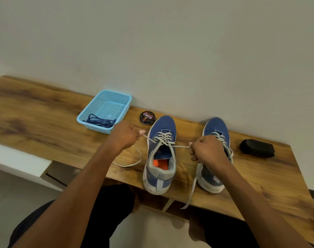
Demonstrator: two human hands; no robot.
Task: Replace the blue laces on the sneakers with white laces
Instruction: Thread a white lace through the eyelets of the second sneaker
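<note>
Fingers, left hand (125, 136): curled and pinched on one end of the white lace (167, 138), pulled out to the left of the left sneaker (160, 154).
Fingers, right hand (207, 151): curled and gripping the other end of the same lace, pulled out to the right; the tail hangs down over the worktop (45, 126) front edge.
Left sneaker: upright on the worktop, toe toward the wall, white lace crossed through the eyelets and drawn taut at the top pair.
Right sneaker (216, 153): just beside the first, partly hidden by the right hand; a white lace is threaded in it.
Blue laces (99, 121): bundled in the near corner of the light blue basket (106, 108), well apart from the sneakers.
Stage (judged): both sneakers relaced; tightening, then a knot, appears to be in hand.
Handling (judged): the lace is light, limp and flat; a pinch close to the top eyelets gives the best control. The sneaker is light and may slide when pulled unevenly.
Edges: both heels sit near the front edge of the worktop.
Open room: bare worktop at far left; a shoe polish tin (147, 117) behind the toe and a black brush (257, 148) at right limit sideways travel.
</note>
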